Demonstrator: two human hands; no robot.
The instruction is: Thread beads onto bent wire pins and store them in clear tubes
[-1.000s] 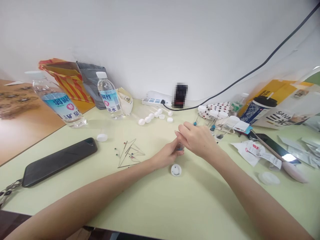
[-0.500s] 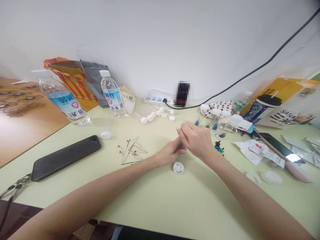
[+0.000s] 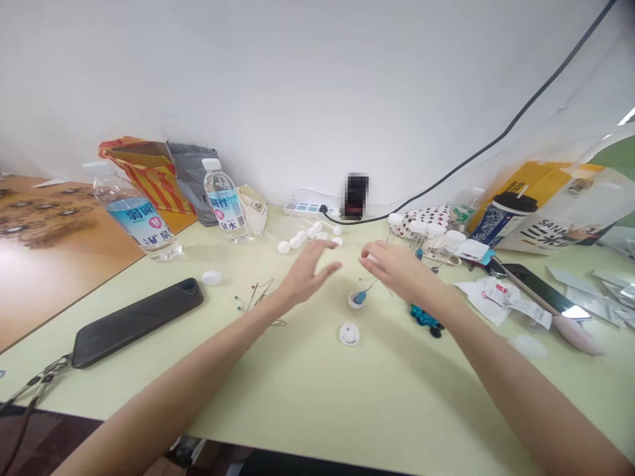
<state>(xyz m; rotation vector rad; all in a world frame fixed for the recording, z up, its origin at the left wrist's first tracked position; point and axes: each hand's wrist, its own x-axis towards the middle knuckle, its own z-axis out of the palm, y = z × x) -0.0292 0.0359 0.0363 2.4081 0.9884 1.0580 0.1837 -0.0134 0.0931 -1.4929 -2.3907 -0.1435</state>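
Pale green desk (image 3: 278, 390) seen from above, 2 bare forearms reaching in from the bottom edge. L hand (image 3: 307, 274) open, fingers spread, holding nothing. R hand (image 3: 391, 261) open, fingers loosely curled, nothing visibly held. Btwn & just below the hands, touched by neither: 1 small upturned white plastic cap (image 3: 355, 300) w/ 1 thin metal pin w/ round blue head (image 3: 359, 297) resting in it. Just below that, 1 round white plastic cap (image 3: 349, 334). Near L wrist, a loose pile of thin metal pins (image 3: 260, 294), partly hidden, count unclear. Near R wrist, a cluster of small blue beads (image 3: 423, 317), too many to count. Further back, approx 8 small white plastic caps (image 3: 302, 238) in a loose row. To their left, 2 clear plastic water bottles (image 3: 221, 201) w/ blue labels, both holding clear liquid. To the right, approx 4 clear vials w/ white lids (image 3: 426, 238), contents too small to tell. Far left, 1 black smartphone (image 3: 136, 322) lying flat.
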